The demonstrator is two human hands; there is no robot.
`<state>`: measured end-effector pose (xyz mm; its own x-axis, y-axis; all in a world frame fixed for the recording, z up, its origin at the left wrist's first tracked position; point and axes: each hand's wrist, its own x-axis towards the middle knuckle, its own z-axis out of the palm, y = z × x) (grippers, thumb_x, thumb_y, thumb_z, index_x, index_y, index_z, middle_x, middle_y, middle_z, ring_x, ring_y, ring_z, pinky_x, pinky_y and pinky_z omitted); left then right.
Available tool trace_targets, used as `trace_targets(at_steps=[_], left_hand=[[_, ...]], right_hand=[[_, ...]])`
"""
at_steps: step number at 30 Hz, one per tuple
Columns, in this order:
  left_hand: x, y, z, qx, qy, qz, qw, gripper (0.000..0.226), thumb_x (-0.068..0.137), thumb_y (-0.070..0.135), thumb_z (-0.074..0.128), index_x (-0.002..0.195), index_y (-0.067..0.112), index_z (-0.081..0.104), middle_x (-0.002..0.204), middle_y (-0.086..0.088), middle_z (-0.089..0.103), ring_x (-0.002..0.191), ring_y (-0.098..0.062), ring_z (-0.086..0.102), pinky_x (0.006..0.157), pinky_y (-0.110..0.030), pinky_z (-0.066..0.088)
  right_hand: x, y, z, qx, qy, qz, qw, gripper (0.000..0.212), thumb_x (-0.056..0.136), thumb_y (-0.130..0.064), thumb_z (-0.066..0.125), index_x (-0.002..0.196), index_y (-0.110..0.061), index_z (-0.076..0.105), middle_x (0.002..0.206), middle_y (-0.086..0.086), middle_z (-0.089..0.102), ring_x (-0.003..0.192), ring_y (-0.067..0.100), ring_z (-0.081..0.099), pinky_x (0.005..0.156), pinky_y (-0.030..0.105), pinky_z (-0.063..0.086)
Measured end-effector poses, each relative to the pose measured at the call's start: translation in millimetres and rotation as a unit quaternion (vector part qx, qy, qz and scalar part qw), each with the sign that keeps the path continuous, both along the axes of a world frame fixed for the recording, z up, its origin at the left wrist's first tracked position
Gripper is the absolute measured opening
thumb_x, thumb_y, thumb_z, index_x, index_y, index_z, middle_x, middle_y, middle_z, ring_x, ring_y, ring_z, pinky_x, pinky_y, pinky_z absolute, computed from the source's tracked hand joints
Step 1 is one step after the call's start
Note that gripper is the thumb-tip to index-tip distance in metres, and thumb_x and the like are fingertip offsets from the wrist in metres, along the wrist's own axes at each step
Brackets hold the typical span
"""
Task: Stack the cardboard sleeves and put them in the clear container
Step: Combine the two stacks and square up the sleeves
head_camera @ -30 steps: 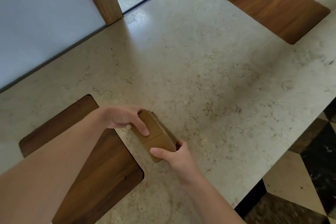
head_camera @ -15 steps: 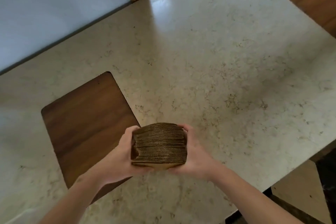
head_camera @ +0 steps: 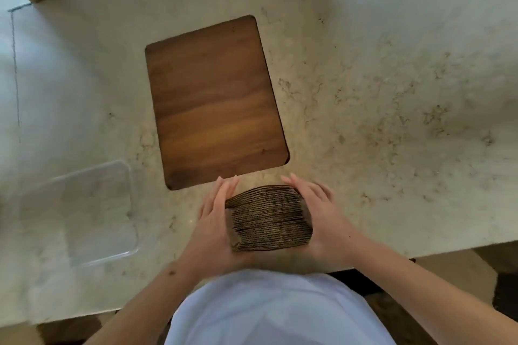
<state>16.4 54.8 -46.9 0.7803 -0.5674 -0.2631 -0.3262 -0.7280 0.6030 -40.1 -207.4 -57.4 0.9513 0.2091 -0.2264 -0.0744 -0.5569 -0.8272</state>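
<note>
Corrugated brown cardboard fills the gap between the two hands at the near edge of the tabletop (head_camera: 392, 92): the cardboard sleeves (head_camera: 270, 217) are already gathered into one thick stack, pressed from either side. The left hand (head_camera: 214, 221) lies flat against the stack's left face with fingers straight, and the right hand (head_camera: 322, 216) does the same on the right face, so both are pressing it rather than curling round it. Stacking looks done; what seems left is carrying the bundle to the clear container (head_camera: 81, 213), which sits open and apparently empty just to the left, near the same edge. Beyond the hands a dark wooden panel (head_camera: 215, 101) is set into the pale stone. Nothing stands between stack and container.
</note>
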Motion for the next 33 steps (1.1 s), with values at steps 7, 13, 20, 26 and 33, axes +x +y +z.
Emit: trace_targets(at_steps=[7, 13, 20, 26, 33], left_hand=[[-29, 6, -18, 0.05, -0.01, 0.04, 0.998, 0.132, 0.071, 0.083, 0.066, 0.163, 0.018, -0.001, 0.172, -0.008, 0.01, 0.16, -0.022, -0.007, 0.128, -0.05, 0.001], [-32, 2, -16, 0.052, -0.037, 0.027, 0.998, 0.119, 0.082, 0.081, 0.054, 0.163, 0.006, 0.009, 0.171, -0.015, 0.012, 0.16, -0.029, 0.001, 0.127, -0.056, 0.008], [-35, 12, -18, 0.069, -0.058, -0.005, 0.996, 0.122, 0.081, 0.08, 0.058, 0.163, 0.004, 0.01, 0.173, -0.01, 0.011, 0.16, -0.022, -0.004, 0.128, -0.052, 0.006], [-34, 20, -24, 0.055, -0.023, 0.036, 0.998, 0.128, 0.07, 0.087, 0.064, 0.164, 0.018, 0.009, 0.172, 0.002, 0.015, 0.159, -0.012, -0.008, 0.127, -0.039, 0.001], [-34, 15, -20, -0.004, -0.037, 0.089, 0.995, 0.109, 0.073, 0.058, 0.082, 0.153, 0.017, 0.021, 0.151, -0.002, 0.038, 0.144, -0.021, 0.02, 0.118, -0.049, 0.021]], right_hand=[[-8, 15, -14, -0.105, -0.025, 0.042, 0.993, 0.128, 0.071, -0.071, 0.074, 0.164, -0.021, 0.003, 0.165, -0.01, 0.025, 0.157, 0.005, -0.002, 0.126, 0.043, -0.006], [-8, 19, -12, -0.154, -0.05, 0.055, 0.985, 0.125, 0.074, -0.074, 0.064, 0.163, -0.014, 0.0, 0.165, -0.001, 0.029, 0.157, 0.011, -0.004, 0.125, 0.047, -0.01], [-14, 18, -9, -0.17, -0.068, 0.045, 0.982, 0.13, 0.075, -0.088, 0.054, 0.163, -0.01, -0.001, 0.167, 0.003, 0.025, 0.159, 0.017, -0.001, 0.124, 0.05, -0.011], [-15, 15, -14, -0.167, -0.064, 0.034, 0.983, 0.124, 0.075, -0.084, 0.058, 0.163, -0.018, 0.001, 0.164, -0.002, 0.031, 0.158, 0.01, -0.001, 0.124, 0.051, -0.011], [-12, 20, -19, -0.175, -0.073, 0.023, 0.982, 0.112, 0.074, -0.056, 0.07, 0.161, -0.012, 0.014, 0.156, 0.0, 0.038, 0.154, 0.017, 0.015, 0.125, 0.055, -0.001]])
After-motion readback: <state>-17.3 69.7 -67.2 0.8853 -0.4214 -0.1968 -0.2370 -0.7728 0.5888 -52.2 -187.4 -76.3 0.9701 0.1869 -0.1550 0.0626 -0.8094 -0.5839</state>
